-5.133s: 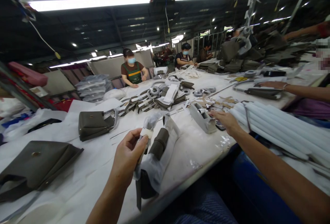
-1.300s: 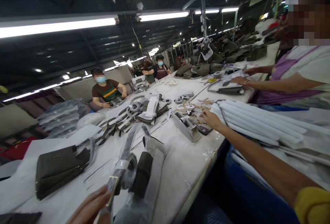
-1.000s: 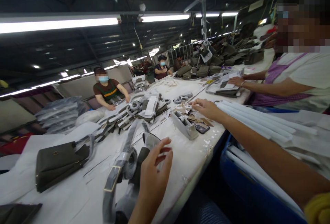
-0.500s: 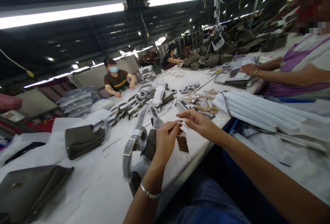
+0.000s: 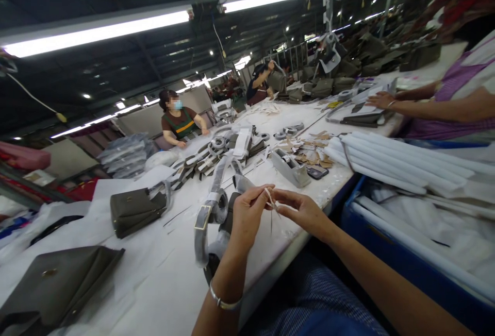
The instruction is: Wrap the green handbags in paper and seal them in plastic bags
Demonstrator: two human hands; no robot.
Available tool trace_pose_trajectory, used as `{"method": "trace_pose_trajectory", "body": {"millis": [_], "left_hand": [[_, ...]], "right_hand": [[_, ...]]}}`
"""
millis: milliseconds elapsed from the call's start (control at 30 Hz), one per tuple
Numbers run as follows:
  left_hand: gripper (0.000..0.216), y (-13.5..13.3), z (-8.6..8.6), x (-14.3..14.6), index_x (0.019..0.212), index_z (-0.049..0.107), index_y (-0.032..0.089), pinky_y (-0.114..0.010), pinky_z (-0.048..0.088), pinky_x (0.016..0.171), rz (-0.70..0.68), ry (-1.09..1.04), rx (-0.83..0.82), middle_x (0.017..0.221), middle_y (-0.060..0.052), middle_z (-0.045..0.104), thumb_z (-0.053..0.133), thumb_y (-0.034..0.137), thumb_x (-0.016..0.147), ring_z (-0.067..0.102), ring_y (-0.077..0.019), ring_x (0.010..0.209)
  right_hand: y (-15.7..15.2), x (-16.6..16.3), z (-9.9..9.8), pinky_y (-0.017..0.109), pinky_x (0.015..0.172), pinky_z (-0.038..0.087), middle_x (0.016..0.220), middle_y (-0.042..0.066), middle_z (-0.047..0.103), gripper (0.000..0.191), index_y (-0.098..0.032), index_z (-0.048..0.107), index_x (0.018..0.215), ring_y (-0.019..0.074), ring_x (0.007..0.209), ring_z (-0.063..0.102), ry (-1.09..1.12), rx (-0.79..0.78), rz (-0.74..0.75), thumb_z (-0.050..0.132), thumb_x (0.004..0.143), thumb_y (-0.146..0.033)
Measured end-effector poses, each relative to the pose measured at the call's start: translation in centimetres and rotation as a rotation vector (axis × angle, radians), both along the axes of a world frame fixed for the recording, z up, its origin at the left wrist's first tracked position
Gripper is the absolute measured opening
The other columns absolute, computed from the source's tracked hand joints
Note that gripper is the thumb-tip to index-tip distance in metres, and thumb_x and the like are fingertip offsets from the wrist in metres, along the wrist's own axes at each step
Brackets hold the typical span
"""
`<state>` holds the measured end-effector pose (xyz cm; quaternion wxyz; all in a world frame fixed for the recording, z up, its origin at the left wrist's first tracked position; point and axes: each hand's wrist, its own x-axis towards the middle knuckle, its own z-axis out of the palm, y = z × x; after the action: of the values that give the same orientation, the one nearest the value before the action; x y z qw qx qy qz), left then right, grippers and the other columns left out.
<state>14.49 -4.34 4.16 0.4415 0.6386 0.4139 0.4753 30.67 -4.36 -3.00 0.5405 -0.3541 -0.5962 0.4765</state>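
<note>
- A thin pale cord (image 5: pixel 268 195) is pinched by the fingertips of the left hand (image 5: pixel 248 216) and the right hand (image 5: pixel 305 213).
- Left of them, a wrapped strap (image 5: pixel 201 237) is laid.
- Beyond them, a tape dispenser (image 5: pixel 293 173) is set.

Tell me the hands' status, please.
Left hand pinching white string, right hand at it. Wrapped buckle strap to their left. Tape dispenser just beyond, not blocking.

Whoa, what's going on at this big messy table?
A person's left hand pinches a thin white loop over the table, with the right hand's fingers up close to it. Beside the left hand is a plastic-wrapped strap with a gold-coloured buckle. A grey tape dispenser stands beyond the hands, and a dark bag lies off to the left.
</note>
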Motion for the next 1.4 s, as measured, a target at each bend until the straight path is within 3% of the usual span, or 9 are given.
{"method": "trace_pose_trajectory", "body": {"millis": [233,533,700,800,900,1000,1167,1300,1400], "left_hand": [[0.03,0.5,-0.5,-0.2,0.104,0.077,0.017,-0.024,0.053,0.067,0.036,0.013,0.013,0.102,-0.008,0.07,0.066,0.04,0.088,0.062,-0.0132,0.074],[0.024,0.8,0.2,-1.4,0.103,0.077,0.021,-0.02,0.043,0.054,0.123,0.216,0.14,0.093,-0.004,0.067,0.062,0.035,0.091,0.055,-0.0104,0.067],[0.024,0.7,1.0,-1.5,0.101,0.077,0.022,-0.023,0.044,0.065,0.182,0.267,0.162,0.09,-0.003,0.066,0.063,0.038,0.091,0.056,-0.0122,0.075],[0.028,0.5,1.1,-1.5,0.104,0.076,0.02,-0.024,0.045,0.073,0.178,0.128,0.08,0.082,-0.002,0.064,0.065,0.042,0.09,0.056,-0.0126,0.077],[0.036,0.3,1.3,-1.5,0.114,0.072,0.019,-0.024,0.048,0.077,0.11,-0.158,-0.111,0.074,0.001,0.06,0.07,0.042,0.086,0.056,-0.0103,0.072],[0.042,0.0,1.6,-1.5,0.122,0.067,0.021,-0.024,0.05,0.078,0.03,-0.355,-0.217,0.086,0.0,0.062,0.074,0.037,0.084,0.058,-0.0085,0.073],[0.044,-1.3,2.1,-1.0,0.131,0.06,0.024,-0.022,0.051,0.071,-0.054,-0.312,-0.194,0.099,-0.003,0.065,0.069,0.033,0.089,0.059,-0.0082,0.071],[0.042,-2.9,2.7,-1.1,0.131,0.059,0.022,-0.021,0.051,0.067,-0.109,-0.292,-0.171,0.097,-0.004,0.065,0.067,0.034,0.091,0.061,-0.0106,0.074],[0.042,-4.1,3.4,-2.6,0.13,0.061,0.022,-0.021,0.053,0.065,-0.058,-0.272,-0.127,0.093,-0.004,0.065,0.068,0.034,0.09,0.064,-0.012,0.075]], "right_hand": [[-0.6,-0.6,-0.1,0.043,0.105,0.048,0.114,0.006,0.073,0.038,-0.021,0.075,0.112,0.0261,0.108,0.068,-0.059,-0.029,-0.102,0.068,0.084,-0.045],[0.1,-0.6,-1.5,0.032,0.084,0.055,0.093,0.006,0.076,0.04,-0.018,0.075,0.108,0.0203,0.086,0.07,-0.047,-0.063,-0.107,0.07,0.081,-0.047],[0.3,-0.1,-1.9,0.034,0.087,0.055,0.097,0.006,0.076,0.04,-0.019,0.076,0.107,0.022,0.09,0.07,-0.054,-0.081,-0.079,0.07,0.081,-0.049],[0.3,0.1,-2.0,0.037,0.093,0.053,0.103,0.007,0.076,0.039,-0.019,0.076,0.104,0.0239,0.097,0.069,-0.071,-0.087,-0.048,0.069,0.081,-0.049],[0.2,0.1,-1.9,0.039,0.097,0.05,0.104,0.007,0.075,0.035,-0.021,0.077,0.103,0.0238,0.099,0.068,-0.143,-0.044,-0.023,0.066,0.085,-0.049],[0.0,-0.3,-1.4,0.041,0.102,0.048,0.111,0.008,0.073,0.04,-0.022,0.074,0.112,0.0246,0.106,0.065,-0.183,0.002,-0.048,0.061,0.088,-0.052],[-1.0,-2.8,0.5,0.045,0.11,0.041,0.137,0.01,0.058,0.065,-0.025,0.044,0.147,0.0261,0.129,0.053,0.133,0.046,0.114,0.051,0.093,-0.06],[-2.1,-4.6,1.3,0.04,0.09,0.055,0.106,0.008,0.07,0.07,-0.024,0.045,0.144,0.0246,0.104,0.066,0.224,-0.091,0.205,0.069,0.084,-0.051],[-2.6,-4.8,0.9,0.028,0.068,0.056,0.071,0.0,0.066,0.048,-0.021,0.061,0.126,0.0168,0.073,0.068,0.289,-0.208,0.225,0.072,0.085,-0.043]]}}
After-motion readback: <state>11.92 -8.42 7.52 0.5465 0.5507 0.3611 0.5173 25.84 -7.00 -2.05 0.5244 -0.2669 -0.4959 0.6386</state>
